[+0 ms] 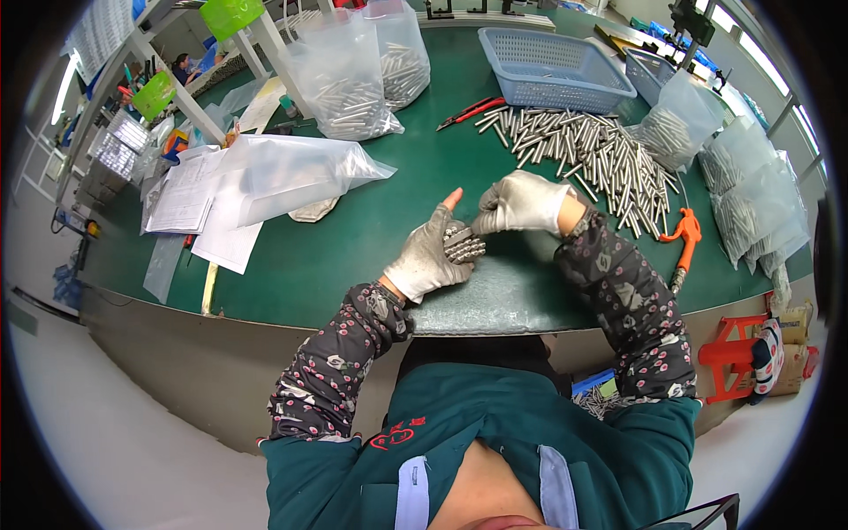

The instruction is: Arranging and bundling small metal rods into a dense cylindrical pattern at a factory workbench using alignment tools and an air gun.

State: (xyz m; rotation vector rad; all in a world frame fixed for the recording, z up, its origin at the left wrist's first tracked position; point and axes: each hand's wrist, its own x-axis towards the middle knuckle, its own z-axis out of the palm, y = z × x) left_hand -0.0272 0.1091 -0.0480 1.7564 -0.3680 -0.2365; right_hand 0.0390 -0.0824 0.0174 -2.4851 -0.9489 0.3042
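Observation:
My left hand (427,258), in a white work glove with the thumb bare, is closed around a bundle of short metal pins (464,243) above the near part of the green table. Just right of the bundle is my right hand (523,201), also in a white glove. Its fingers are pinched together at the pins' ends, and whatever sits between them is hidden. Beyond it spreads a big loose pile of silvery metal pins (609,159).
Behind the pile stands a blue plastic basket (552,93), with red-handled pliers (473,113) beside it. Pin-filled clear bags (340,84) stand at the back; more bags (751,203) lie right. An orange air gun (685,237) rests near the right edge. Papers (231,231) lie left.

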